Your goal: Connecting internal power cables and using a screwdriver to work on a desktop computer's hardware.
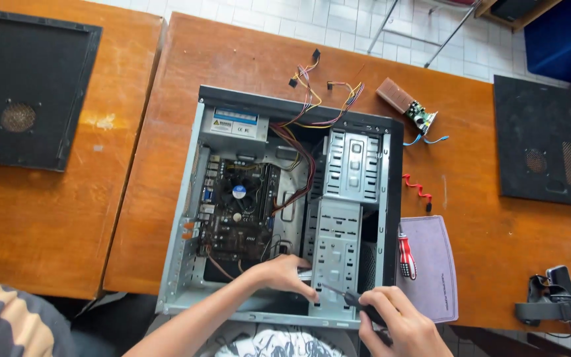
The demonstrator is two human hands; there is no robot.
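Observation:
An open desktop computer case (188,218) lies on its side on a wooden table (484,225), showing its motherboard (236,211) and metal drive cage (338,244). My left hand (285,272) reaches into the case at the near end and grips something at the foot of the drive cage; what it holds is hidden. My right hand (401,322) holds a black-handled screwdriver (345,296) whose tip points at the near end of the drive cage.
A grey mat (434,277) with a red-handled screwdriver (406,254) lies right of the case. A small circuit board (408,106), a red coiled cable (418,188) and black side panels (546,149) (24,86) rest on the tables. A black strap bundle (553,301) sits near right.

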